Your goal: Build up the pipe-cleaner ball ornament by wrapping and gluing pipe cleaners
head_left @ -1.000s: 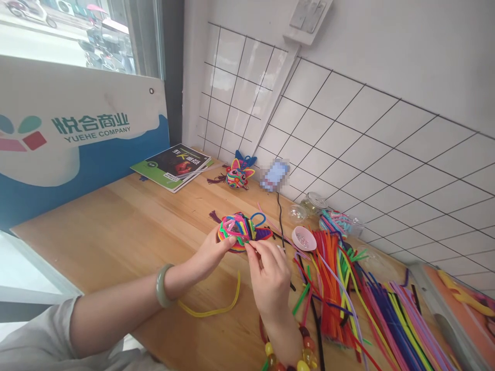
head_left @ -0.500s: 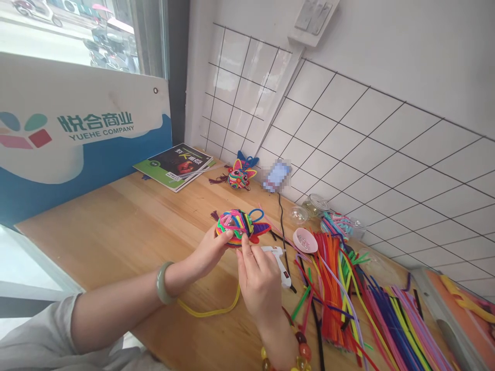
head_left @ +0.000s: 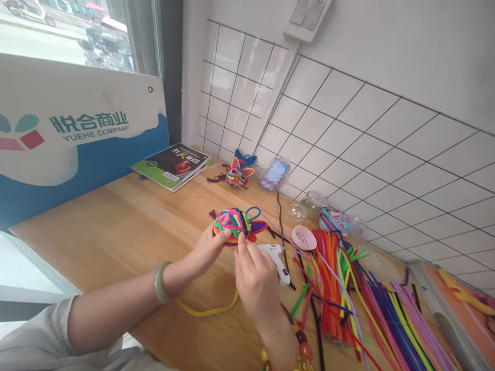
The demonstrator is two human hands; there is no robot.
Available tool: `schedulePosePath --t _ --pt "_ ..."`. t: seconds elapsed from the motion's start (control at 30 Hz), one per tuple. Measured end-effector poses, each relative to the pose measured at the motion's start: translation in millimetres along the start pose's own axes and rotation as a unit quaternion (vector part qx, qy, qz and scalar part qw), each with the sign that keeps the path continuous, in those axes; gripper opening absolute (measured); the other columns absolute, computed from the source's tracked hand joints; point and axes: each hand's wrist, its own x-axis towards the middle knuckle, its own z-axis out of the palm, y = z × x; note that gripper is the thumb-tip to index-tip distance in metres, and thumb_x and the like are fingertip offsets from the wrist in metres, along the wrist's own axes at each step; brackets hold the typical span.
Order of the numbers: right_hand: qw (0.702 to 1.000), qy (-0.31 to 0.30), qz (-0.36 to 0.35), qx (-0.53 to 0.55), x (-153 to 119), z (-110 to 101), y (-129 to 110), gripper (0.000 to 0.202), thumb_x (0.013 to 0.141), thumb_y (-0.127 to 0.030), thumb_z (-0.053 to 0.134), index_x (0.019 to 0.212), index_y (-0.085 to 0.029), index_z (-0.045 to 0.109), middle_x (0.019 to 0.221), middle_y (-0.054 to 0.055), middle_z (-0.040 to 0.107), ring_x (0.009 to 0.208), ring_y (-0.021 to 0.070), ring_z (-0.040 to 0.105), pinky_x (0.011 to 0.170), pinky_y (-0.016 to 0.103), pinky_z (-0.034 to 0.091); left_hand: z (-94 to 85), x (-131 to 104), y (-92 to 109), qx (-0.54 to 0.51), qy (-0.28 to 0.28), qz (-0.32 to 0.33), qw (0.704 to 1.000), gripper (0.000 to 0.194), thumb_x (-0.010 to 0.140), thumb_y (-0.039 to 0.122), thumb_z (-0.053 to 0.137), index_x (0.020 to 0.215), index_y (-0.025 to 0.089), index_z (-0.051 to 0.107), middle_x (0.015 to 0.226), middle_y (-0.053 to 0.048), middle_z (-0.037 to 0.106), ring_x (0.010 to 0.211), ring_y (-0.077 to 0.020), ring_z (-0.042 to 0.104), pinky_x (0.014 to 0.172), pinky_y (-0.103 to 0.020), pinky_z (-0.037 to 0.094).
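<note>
A round pipe-cleaner ornament [head_left: 234,218] in rainbow stripes, with a blue loop on top, a red and purple tail piece and a dark tassel, is held above the table. My left hand [head_left: 205,249] is closed around its near left side, thumb lying across the front. From the lower right, my right hand [head_left: 257,278] grips its front edge, index fingertip pressed on near the left thumb; its other fingers are curled and its thumb is mostly hidden. Just behind the right hand lies a white hot glue gun [head_left: 279,263]. A yellow cord [head_left: 211,312] curves on the table below.
A finished-looking pipe-cleaner animal [head_left: 236,174] sits by the wall beside magazines [head_left: 170,166]. On the right are a pink bowl [head_left: 303,238] with small clear pieces, orange pipe cleaners [head_left: 328,288], and bundles of blue and pink pipe cleaners [head_left: 398,314]. A black cable [head_left: 281,221] runs behind the glue gun.
The whole view has shifted slightly, so everything sits a little further left. Both hands keep nearly the same hold on the ornament.
</note>
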Motion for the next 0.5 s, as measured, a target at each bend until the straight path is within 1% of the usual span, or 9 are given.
schedulePosePath --t 0.17,0.33,0.5 --pt "1.000 0.005 0.006 0.027 0.9 0.0 0.6 0.036 0.097 -0.011 0.042 0.132 -0.008 0.050 0.078 0.006 0.061 0.064 0.0191 0.052 0.056 0.033 0.041 -0.3 -0.2 0.3 -0.012 -0.025 -0.004 1.000 0.053 0.073 0.048 0.073 0.111 0.012 0.064 0.101 -0.013 0.073 0.096 -0.0282 0.067 0.084 -0.036 0.052" --pt "0.999 -0.001 0.006 0.047 1.9 -0.2 1.2 0.037 0.096 -0.010 0.043 0.132 -0.007 0.050 0.078 0.006 0.060 0.063 0.0191 0.050 0.055 0.033 0.040 -0.9 0.7 -1.0 -0.037 -0.029 -0.012 0.999 0.046 0.075 0.047 0.072 0.105 0.012 0.067 0.096 -0.012 0.074 0.096 -0.0277 0.068 0.091 -0.038 0.050" --pt "0.999 0.002 0.005 0.048 3.2 -0.9 0.7 0.039 0.096 -0.011 0.042 0.135 -0.006 0.047 0.075 0.005 0.058 0.062 0.0189 0.048 0.055 0.033 0.040 0.2 0.3 0.3 -0.036 -0.042 -0.013 0.998 0.051 0.075 0.049 0.071 0.110 0.011 0.067 0.104 -0.014 0.073 0.099 -0.0286 0.067 0.096 -0.040 0.047"
